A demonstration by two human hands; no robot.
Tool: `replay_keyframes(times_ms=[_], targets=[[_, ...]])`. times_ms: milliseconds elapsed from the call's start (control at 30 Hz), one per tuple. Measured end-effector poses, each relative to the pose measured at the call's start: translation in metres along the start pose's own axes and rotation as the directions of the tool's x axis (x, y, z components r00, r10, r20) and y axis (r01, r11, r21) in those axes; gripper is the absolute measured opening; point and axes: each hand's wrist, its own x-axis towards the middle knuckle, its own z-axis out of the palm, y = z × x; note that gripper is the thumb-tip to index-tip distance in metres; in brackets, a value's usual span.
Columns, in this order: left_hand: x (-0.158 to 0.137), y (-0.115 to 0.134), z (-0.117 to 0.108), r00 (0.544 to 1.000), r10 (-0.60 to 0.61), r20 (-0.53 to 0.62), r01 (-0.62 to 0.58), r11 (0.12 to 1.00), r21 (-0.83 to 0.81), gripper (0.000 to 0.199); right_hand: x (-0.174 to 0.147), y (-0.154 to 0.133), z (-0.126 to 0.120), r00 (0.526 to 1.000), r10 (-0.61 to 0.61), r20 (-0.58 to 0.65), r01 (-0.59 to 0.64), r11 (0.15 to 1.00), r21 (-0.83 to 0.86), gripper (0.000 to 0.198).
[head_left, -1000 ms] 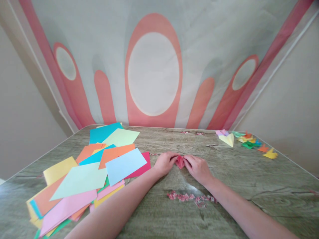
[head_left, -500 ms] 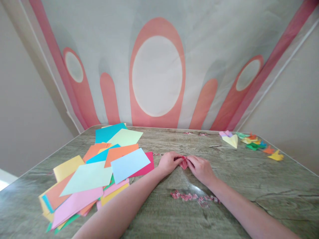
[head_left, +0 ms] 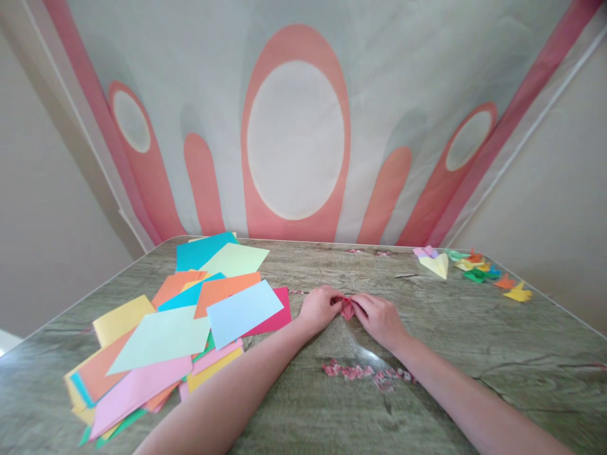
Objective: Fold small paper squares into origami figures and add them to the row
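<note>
A small piece of folded red-pink paper (head_left: 348,309) is held between my two hands, low over the middle of the table. My left hand (head_left: 322,308) pinches its left side, fingers closed. On the opposite side, my right hand (head_left: 378,316) grips it between thumb and fingers. The fingers cover the paper's upper part, so its full shape is hidden; a pointed lower part shows. Left of my left hand lies a red sheet (head_left: 279,313), partly under a light blue sheet (head_left: 246,311).
A loose pile of coloured sheets, with a pale green sheet (head_left: 164,338) on top, spreads over the table's left. At the right back lie a pale yellow folded paper (head_left: 435,265) and several small folded papers, among them a yellow one (head_left: 518,292). The wood-grain table (head_left: 455,328) bears printed blossoms.
The whole view has shifted slightly. Both hands keep hold of the red-pink paper, with hardly any change in their grip.
</note>
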Motion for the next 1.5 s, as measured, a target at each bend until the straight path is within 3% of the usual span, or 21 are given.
replay_keyframes(times_ms=[267, 500, 667, 900, 1500], targets=[[-0.002, 0.002, 0.002, 0.999, -0.034, 0.013, 0.033, 0.996, 0.087, 0.022, -0.001, 0.002, 0.002, 1.0, -0.027, 0.0, 0.027, 0.999, 0.047, 0.019], [-0.002, 0.004, 0.0, 0.999, -0.036, 0.032, 0.032, 0.993, 0.11, 0.025, 0.003, -0.006, -0.003, 0.999, 0.038, -0.02, -0.036, 0.996, 0.081, 0.019], [-0.002, 0.007, 0.0, 0.996, -0.076, 0.049, 0.069, 0.989, 0.134, 0.028, 0.007, -0.018, -0.007, 0.994, 0.097, -0.05, -0.096, 0.995, 0.017, 0.019], [-0.002, 0.002, 0.003, 0.999, -0.018, 0.032, 0.014, 0.99, 0.144, 0.031, 0.008, -0.023, -0.006, 0.986, 0.149, -0.075, -0.156, 0.982, -0.109, 0.025], [-0.003, 0.002, 0.0, 0.998, 0.019, 0.055, -0.026, 0.992, 0.123, 0.026, 0.001, -0.014, -0.001, 0.994, 0.105, -0.037, -0.107, 0.993, -0.047, 0.02]])
